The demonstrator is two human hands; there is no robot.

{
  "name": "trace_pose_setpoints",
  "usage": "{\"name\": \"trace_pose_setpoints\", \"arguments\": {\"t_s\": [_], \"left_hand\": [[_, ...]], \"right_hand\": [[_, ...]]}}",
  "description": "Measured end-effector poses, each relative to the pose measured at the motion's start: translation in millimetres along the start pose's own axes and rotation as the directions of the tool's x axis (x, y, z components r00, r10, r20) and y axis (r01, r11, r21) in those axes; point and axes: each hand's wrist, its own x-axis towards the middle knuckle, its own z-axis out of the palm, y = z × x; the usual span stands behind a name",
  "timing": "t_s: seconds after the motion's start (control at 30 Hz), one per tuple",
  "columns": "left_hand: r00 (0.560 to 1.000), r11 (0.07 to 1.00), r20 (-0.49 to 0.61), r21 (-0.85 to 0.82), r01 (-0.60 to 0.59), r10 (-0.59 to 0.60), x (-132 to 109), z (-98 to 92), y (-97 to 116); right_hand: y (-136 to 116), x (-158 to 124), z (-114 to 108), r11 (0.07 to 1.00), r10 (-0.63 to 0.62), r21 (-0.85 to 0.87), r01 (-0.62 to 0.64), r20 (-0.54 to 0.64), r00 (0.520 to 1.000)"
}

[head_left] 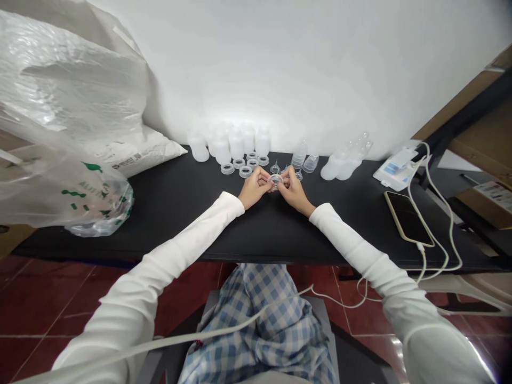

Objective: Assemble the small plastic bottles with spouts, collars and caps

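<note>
Both hands meet over the black table, their fingertips closed on one clear bottle collar ring (276,181). My left hand (255,189) pinches its left side, and my right hand (295,191) grips the right side. Whether a nipple sits inside the ring is too small to tell. Just beyond the hands stand several clear bottle nipples (275,167), partly hidden by my right fingers. Several loose collar rings (245,172) lie to the left of them. Behind the rings is a group of frosted baby bottles (223,150). Clear bottle caps (310,163) stand behind my right hand.
More bottles with nipples fitted (344,164) are at the right rear, near the wall. A phone (408,218) on a white cable (446,213) and a white-blue pack (396,169) lie farther right. Large plastic bags (92,160) fill the table's left side.
</note>
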Motion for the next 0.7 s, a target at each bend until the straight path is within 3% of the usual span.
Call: {"name": "trace_pose_setpoints", "arguments": {"t_s": [0.13,0.43,0.7], "left_hand": [[1.000,1.000,-0.019,-0.004,0.008,-0.008,1,0.1,0],[0.992,0.996,0.085,0.009,-0.092,0.091,-4,3.0,3],[0.983,0.979,0.088,0.108,-0.173,0.164,0,-2.0,-5]], "right_hand": [[-3,1,0,0.999,-0.012,0.050,0.011,0.031,0.999],[-11,-2,-5,0.972,-0.029,0.235,0.009,0.082,0.996],[-12,-3,-3,0.977,-0.059,0.210,0.049,0.041,0.997]]}}
